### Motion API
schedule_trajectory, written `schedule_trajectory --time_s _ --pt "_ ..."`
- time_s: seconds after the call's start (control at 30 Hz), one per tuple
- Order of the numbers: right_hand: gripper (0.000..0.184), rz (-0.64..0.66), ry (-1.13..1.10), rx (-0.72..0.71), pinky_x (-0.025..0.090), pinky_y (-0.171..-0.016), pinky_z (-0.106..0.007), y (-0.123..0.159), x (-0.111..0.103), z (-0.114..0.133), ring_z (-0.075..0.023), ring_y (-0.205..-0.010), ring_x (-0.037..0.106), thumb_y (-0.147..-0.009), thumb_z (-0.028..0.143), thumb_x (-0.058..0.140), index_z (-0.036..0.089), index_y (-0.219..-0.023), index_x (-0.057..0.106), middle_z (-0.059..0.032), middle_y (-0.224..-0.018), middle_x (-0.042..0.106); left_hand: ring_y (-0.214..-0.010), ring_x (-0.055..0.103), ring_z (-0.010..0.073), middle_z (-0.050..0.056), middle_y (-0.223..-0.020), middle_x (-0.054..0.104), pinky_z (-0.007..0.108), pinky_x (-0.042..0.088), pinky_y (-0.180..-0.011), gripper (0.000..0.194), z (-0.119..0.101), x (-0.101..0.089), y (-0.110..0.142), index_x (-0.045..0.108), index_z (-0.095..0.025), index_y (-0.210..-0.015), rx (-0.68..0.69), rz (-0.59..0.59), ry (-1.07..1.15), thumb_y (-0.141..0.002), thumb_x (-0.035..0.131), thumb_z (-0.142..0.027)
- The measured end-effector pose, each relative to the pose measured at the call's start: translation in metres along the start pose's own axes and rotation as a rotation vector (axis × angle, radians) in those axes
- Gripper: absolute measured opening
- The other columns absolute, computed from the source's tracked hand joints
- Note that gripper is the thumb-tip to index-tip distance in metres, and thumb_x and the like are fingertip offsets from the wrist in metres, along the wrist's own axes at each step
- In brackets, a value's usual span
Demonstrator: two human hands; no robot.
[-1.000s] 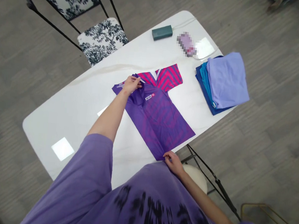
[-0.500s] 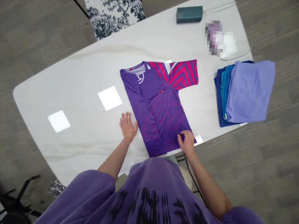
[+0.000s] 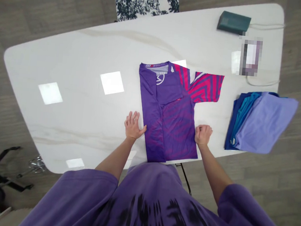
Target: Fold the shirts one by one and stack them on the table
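A purple jersey with pink-striped short sleeves lies on the white table, its left side folded inward over the body. One striped sleeve sticks out to the right. Just left of the folded edge, my left hand is flat with fingers spread, its thumb at the cloth. My right hand is curled closed at the jersey's right edge. Whether it pinches any fabric is hidden by the fingers.
The white table has a marbled top. At its right front edge sits a stack of folded blue and lilac clothes. Farther back are a dark green box with a cable and a blurred-out item. A patterned chair stands beyond.
My right hand has moved from the jersey's lower right corner up along its right edge, its fingers now curled in. The left hand stays flat beside the fold. The view has turned.
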State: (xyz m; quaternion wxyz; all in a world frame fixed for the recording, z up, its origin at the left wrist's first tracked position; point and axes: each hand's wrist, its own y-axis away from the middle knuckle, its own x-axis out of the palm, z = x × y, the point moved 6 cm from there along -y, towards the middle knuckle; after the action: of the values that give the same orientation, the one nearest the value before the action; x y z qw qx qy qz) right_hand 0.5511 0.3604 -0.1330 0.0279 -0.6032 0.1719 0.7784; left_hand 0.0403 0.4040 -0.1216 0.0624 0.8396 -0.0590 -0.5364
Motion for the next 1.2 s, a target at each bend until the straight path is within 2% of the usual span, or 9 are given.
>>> schedule_trajectory --time_s 0.23,0.4,0.47,0.53,0.73,0.8,0.87,0.97,1.2 --pt "0.034 0.017 0.008 0.018 0.044 -0.108 -0.059 -0.006 -0.003 0.007 -0.0389 -0.116 0.055 -0.112 0.046 0.046 0.022 -0.104 0.069 -0.0219 -0.122 0.066 -0.181 0.032 0.0444 0.020 -0.185 0.052 0.066 0.022 -0.148 0.096 0.003 -0.002 -0.003 0.052 -0.016 -0.181 0.003 -0.020 0.018 -0.100 0.073 -0.063" --pt "0.030 0.010 -0.048 0.054 0.046 -0.107 -0.058 -0.006 -0.020 0.026 -0.0363 -0.113 0.057 -0.109 0.048 0.048 0.025 -0.098 0.064 -0.0171 -0.115 0.066 -0.182 0.030 0.0441 0.019 -0.185 0.051 0.065 0.021 -0.149 0.093 0.010 -0.003 -0.004 0.054 -0.017 -0.180 -0.026 0.005 0.084 -0.101 0.071 -0.062" --pt "0.029 -0.013 -0.084 0.062 0.046 -0.109 -0.058 -0.014 -0.031 0.047 -0.0357 -0.114 0.059 -0.111 0.048 0.046 0.027 -0.099 0.062 -0.0147 -0.114 0.068 -0.183 0.029 0.0445 0.018 -0.186 0.050 0.066 0.021 -0.149 0.093 0.013 -0.003 -0.004 0.054 -0.019 -0.181 -0.041 0.023 0.108 -0.100 0.072 -0.061" --pt "0.030 -0.041 -0.109 0.060 0.046 -0.112 -0.057 -0.032 -0.040 0.079 -0.0353 -0.115 0.061 -0.113 0.048 0.044 0.028 -0.102 0.063 -0.0134 -0.114 0.070 -0.183 0.027 0.0446 0.017 -0.188 0.049 0.067 0.020 -0.149 0.093 0.015 -0.004 -0.004 0.052 -0.021 -0.182 -0.057 0.048 0.130 -0.100 0.073 -0.060" --pt "0.038 -0.040 -0.173 0.046 0.045 -0.116 -0.055 -0.133 -0.048 0.196 -0.0336 -0.120 0.063 -0.114 0.057 0.050 0.025 -0.113 0.071 -0.0146 -0.123 0.075 -0.183 0.027 0.0438 0.015 -0.189 0.047 0.067 0.020 -0.150 0.092 0.019 -0.007 -0.004 0.053 -0.022 -0.182 -0.078 0.072 0.162 -0.100 0.074 -0.057" --pt "0.041 -0.037 -0.161 0.055 0.046 -0.114 -0.054 -0.160 -0.047 0.217 -0.0332 -0.117 0.063 -0.112 0.061 0.056 0.024 -0.108 0.073 -0.0144 -0.118 0.077 -0.183 0.027 0.0433 0.015 -0.189 0.047 0.066 0.019 -0.150 0.091 0.020 -0.007 -0.004 0.052 -0.022 -0.183 -0.069 0.067 0.154 -0.100 0.073 -0.056" --pt "0.039 -0.024 -0.138 0.066 0.047 -0.111 -0.053 -0.176 -0.046 0.226 -0.0325 -0.112 0.063 -0.110 0.060 0.061 0.024 -0.100 0.074 -0.0134 -0.111 0.078 -0.184 0.027 0.0429 0.015 -0.189 0.047 0.066 0.019 -0.150 0.091 0.021 -0.006 -0.003 0.051 -0.022 -0.183 -0.052 0.061 0.141 -0.101 0.072 -0.057" --pt "0.032 0.010 -0.125 0.082 0.048 -0.107 -0.050 -0.175 -0.045 0.225 -0.0313 -0.107 0.064 -0.108 0.052 0.064 0.025 -0.095 0.075 -0.0109 -0.102 0.079 -0.183 0.028 0.0425 0.015 -0.189 0.047 0.066 0.019 -0.150 0.091 0.023 -0.005 -0.002 0.051 -0.022 -0.184 -0.034 0.053 0.136 -0.102 0.072 -0.057" --pt "0.030 0.106 -0.134 0.110 0.046 -0.108 -0.049 -0.114 -0.044 0.210 -0.0299 -0.103 0.068 -0.106 0.050 0.062 0.025 -0.093 0.072 -0.0085 -0.100 0.080 -0.183 0.029 0.0435 0.015 -0.187 0.050 0.067 0.020 -0.150 0.090 0.025 -0.008 -0.004 0.052 -0.024 -0.183 -0.058 0.056 0.188 -0.101 0.074 -0.056"
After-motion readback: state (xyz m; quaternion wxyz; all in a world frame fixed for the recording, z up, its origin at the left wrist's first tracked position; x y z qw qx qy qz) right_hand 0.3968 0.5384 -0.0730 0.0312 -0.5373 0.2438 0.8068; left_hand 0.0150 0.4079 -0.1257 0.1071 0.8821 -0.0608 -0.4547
